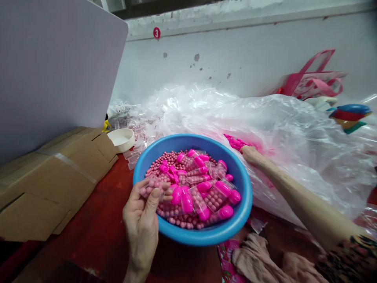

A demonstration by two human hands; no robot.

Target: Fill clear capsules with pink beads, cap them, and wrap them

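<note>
Left hand (141,220) has a little clump of pink beads (151,188) pinched between thumb and fingers, right over the blue plastic basin (206,238) mid-frame, which is the smart spot since any strays drop back in. The basin holds loose beads (176,221) and clear tubes with pink caps (200,203). Right hand (250,154) reaches past the basin's upper right, fingers hidden by clear plastic sheeting (297,157), so can't tell what it's holding.
</note>
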